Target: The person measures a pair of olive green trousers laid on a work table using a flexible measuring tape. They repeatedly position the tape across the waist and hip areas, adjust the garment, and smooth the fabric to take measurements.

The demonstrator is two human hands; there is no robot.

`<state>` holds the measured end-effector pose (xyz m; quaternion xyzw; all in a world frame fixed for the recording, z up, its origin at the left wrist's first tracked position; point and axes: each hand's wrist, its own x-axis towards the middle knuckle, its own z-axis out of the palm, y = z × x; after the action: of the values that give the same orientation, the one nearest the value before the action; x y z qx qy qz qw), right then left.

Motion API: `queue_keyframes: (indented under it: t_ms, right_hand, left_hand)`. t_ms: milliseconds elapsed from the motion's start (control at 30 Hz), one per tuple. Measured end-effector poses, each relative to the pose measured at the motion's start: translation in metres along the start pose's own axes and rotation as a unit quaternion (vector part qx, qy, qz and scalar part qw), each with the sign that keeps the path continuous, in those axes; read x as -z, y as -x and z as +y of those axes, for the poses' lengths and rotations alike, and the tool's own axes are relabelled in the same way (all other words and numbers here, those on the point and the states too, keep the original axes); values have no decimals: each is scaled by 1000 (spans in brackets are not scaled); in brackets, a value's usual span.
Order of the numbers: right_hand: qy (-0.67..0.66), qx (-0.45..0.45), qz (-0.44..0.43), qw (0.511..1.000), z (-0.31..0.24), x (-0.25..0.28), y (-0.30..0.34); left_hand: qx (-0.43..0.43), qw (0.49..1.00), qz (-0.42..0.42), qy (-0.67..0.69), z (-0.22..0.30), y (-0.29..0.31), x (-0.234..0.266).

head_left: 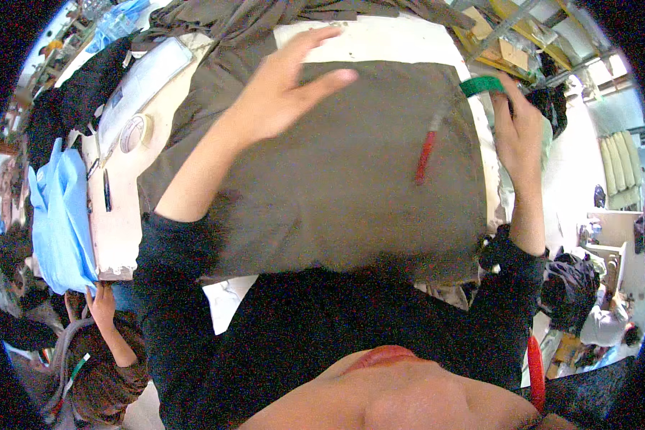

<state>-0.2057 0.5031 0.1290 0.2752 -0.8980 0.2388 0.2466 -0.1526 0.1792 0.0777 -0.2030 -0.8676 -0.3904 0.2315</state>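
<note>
A dark grey-brown cloth [351, 158] is spread over the table in front of me. My left hand [283, 93] is over its far left part, fingers and thumb stretched apart with nothing between them. At the right edge of the table my right hand [521, 125] has its fingers bent around the end of a curled green strip [482, 87], which looks like a measuring tape. A slim red-handled tool [426, 154] lies on the right part of the cloth; its pale tip is blurred, so its kind is unclear.
Left on the table are a tape roll [135, 133], a clear plastic-covered packet [147, 89], a black pen [107, 190] and light blue fabric [63, 215]. Another person's hand [102, 308] touches the blue fabric. More dark cloth [244, 25] is bunched at the far edge. Shelving [523, 36] stands far right.
</note>
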Motion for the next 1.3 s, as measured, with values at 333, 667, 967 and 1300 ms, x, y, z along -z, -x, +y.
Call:
queue_keyframes:
  t_ms: [333,667,967,1300]
  right_hand:
    - [-36,0,114,993,-26,56,-22]
    - [-83,-54,-209,973,2,22,24]
    - [-162,143,-628,748,-73,-30,-26]
    - [-486,-126,-278,819,-140,-145,-89]
  left_hand:
    - [115,833,-324,433,88,-9,6]
    - [246,958,-125,-83,52,138,103]
    - [289,914,166,-233,41,209,101]
    - [494,812,203,-236,-50,245,150]
